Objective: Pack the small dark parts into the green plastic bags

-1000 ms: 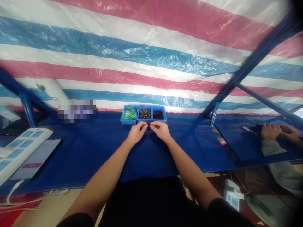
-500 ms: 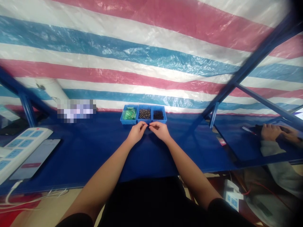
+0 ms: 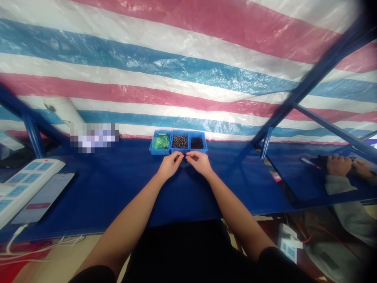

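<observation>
My left hand (image 3: 170, 166) and my right hand (image 3: 200, 163) meet at the fingertips just in front of a blue three-compartment tray (image 3: 179, 151). Between the fingertips, both hands pinch a small dark piece (image 3: 184, 156), too small to identify. The tray's left compartment holds green packets (image 3: 161, 141). Small brown-and-silver parts (image 3: 180, 142) fill the middle compartment, and small black parts (image 3: 197, 143) fill the right one. The hands touch the cloth-covered table (image 3: 118, 188) only near the tray's front wall, as far as I can tell.
A white power strip (image 3: 28, 188) and a phone (image 3: 44, 197) lie at the left on the blue cloth. A pixelated object (image 3: 94, 137) stands behind them. A striped tarp and blue metal struts (image 3: 309, 82) rise behind. A co-worker's hands (image 3: 344, 166) rest at the far right.
</observation>
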The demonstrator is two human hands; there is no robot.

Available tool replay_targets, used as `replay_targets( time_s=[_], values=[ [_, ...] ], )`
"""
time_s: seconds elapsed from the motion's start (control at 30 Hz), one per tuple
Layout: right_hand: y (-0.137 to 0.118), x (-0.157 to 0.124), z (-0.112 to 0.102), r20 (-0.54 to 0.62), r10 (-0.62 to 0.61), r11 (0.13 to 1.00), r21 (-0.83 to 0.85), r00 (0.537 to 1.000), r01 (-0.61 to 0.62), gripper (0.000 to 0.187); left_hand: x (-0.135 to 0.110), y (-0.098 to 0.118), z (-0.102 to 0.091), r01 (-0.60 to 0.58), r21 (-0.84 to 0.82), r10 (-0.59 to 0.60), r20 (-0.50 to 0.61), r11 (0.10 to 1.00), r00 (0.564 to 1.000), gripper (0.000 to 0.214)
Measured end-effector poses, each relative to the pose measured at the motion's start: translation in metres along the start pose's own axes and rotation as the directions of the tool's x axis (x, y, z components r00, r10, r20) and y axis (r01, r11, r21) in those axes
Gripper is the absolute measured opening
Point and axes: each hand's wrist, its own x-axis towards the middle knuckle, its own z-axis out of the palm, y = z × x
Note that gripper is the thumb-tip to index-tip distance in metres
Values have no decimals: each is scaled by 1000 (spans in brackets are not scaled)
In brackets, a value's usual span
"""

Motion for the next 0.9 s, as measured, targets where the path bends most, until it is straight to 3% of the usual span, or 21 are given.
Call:
replay_targets(
  time_s=[0.9],
  values=[
    [-3,0,-1,2,-6,1000,-10,1000,6,23,0,2,0,-12,1,12,-12,1000,1000,28]
  ],
)
